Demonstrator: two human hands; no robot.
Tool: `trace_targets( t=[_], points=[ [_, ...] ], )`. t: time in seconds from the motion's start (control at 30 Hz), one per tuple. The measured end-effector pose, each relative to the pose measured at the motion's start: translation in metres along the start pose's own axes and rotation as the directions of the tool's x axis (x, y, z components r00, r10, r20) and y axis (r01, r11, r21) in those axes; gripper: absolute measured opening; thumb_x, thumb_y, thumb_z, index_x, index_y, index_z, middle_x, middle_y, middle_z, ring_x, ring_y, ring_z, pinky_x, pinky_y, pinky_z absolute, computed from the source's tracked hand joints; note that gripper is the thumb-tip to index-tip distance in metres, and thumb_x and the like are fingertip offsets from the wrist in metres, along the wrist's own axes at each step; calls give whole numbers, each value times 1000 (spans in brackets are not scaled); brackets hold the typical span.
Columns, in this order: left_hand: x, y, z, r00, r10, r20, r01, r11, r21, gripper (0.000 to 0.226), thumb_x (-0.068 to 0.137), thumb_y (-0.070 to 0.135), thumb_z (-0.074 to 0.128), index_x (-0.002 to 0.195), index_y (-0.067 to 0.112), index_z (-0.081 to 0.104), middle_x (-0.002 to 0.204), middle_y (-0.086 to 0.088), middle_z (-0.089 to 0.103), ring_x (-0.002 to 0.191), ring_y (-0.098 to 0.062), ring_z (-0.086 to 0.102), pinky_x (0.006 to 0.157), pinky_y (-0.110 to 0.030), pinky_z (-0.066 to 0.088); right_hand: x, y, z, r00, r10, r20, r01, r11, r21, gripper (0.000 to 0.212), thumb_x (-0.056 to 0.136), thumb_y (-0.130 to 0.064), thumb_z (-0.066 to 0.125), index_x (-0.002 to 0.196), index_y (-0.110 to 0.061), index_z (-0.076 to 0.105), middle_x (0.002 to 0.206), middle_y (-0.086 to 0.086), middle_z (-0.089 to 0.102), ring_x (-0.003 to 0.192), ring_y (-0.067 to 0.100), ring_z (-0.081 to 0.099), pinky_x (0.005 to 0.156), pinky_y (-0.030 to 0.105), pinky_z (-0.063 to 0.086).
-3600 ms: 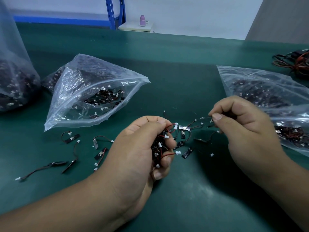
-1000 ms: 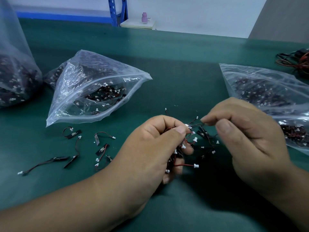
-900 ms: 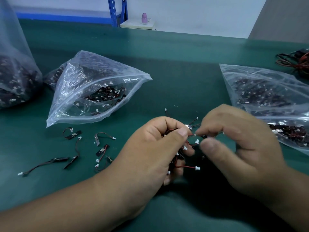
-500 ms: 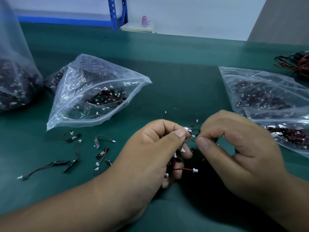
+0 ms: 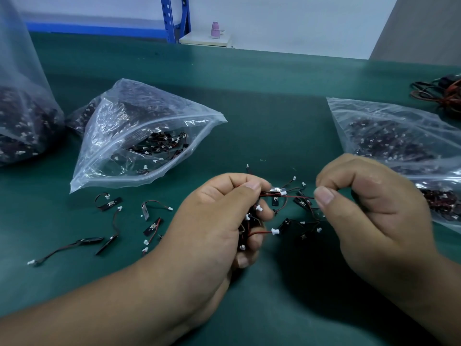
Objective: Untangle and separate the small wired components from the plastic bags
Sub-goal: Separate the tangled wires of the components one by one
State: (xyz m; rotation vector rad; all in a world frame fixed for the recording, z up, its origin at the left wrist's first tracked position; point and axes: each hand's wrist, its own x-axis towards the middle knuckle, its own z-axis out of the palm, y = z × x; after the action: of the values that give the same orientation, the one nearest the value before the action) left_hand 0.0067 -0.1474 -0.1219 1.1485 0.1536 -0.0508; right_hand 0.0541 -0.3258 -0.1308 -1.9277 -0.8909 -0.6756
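Green mat (image 5: 249, 116): few freed pieces (image 5: 109, 203); your left hand (image 5: 214, 221) clutches tangle (image 5: 252, 221), right hand (image 5: 369, 208) pinches a wire (image 5: 296, 196); bags (image 5: 139, 136) remain full.

Place: an electronics assembly workshop, by the look of it.
Bench: a green work mat (image 5: 249, 96) fills the frame.
Stock: clear zip bags (image 5: 139, 136) of small wired components (image 5: 159, 146), left and right.
Upper left: blue steel racking (image 5: 172, 18) against a white wall.
Right edge: a heap of red and black cables (image 5: 441, 96).
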Motion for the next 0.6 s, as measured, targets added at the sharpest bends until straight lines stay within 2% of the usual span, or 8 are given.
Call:
trace_targets(
  t=[0.13,0.33,0.6],
  points=[
    [0,1,0,1000,-24,20,23,999,36,25,94,18,56,76,24,72,62,-2,60,38,-11,42,38,-16,26,-1,1,0,999,24,-37,-23,999,36,20,92,-15,52,73,-8,54,70,7,54,65,23,51,63,33,38],
    [-2,1,0,996,-44,83,37,995,88,21,93,16,55,85,21,74,62,-3,62,38,-12,42,37,-15,26,0,2,2,997,50,-54,-53,997,-53,19,94,-20,54,79,-10,58,73,-2,57,68,12,52,67,21,39],
    [0,1,0,993,-51,104,43,996,75,21,93,18,54,90,21,75,61,-3,60,38,-12,43,38,-15,26,0,2,4,997,54,60,-52,998,-31,20,94,-20,54,79,-10,61,73,0,58,70,18,55,66,28,42]
  ],
)
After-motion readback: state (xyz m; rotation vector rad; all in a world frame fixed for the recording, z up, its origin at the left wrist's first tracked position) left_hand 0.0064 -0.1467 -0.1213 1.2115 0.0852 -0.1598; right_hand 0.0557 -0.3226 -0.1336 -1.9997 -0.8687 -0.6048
